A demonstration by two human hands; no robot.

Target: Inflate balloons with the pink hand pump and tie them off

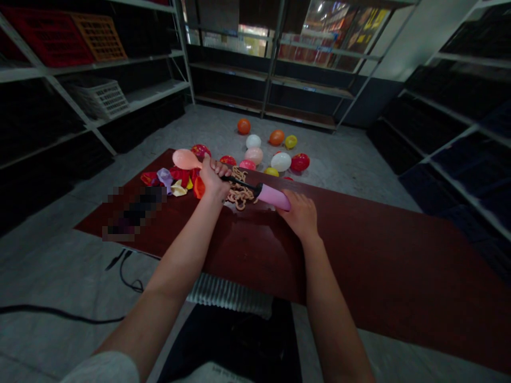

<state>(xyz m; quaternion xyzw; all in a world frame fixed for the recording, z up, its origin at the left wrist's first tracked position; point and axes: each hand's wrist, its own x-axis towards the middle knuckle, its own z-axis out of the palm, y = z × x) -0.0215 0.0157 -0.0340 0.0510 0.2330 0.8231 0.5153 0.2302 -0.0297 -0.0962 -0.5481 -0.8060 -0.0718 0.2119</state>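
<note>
A person's left hand (213, 178) and right hand (301, 215) work a hand pump (273, 197) over a dark red worktop (379, 250), seen from the head camera. The left fingers (221, 169) are clamped shut where the neck of a peach balloon (184, 158) meets the pump's black rod. The balloon, partly filled, juts out at ten o'clock from that fist, above the worktop's far edge. The right hand, at four o'clock from the left, is closed on the near end of the pump's pink barrel; its fingertips are hidden behind the barrel. The pump lies slantwise between the two hands, low over the worktop.

A heap of flat balloons (171, 180) in red, lilac, yellow and orange lies at nine o'clock from the left hand, just beside it. A beige chain (239, 194) is bunched under the black rod, between the hands. At twelve o'clock, beyond the worktop, inflated balloons (281, 161) in orange, white, pink, yellow and red are scattered on the grey floor (351, 154). Metal shelves (159, 90) line the walls; a white crate (99, 98) sits on those at ten o'clock.
</note>
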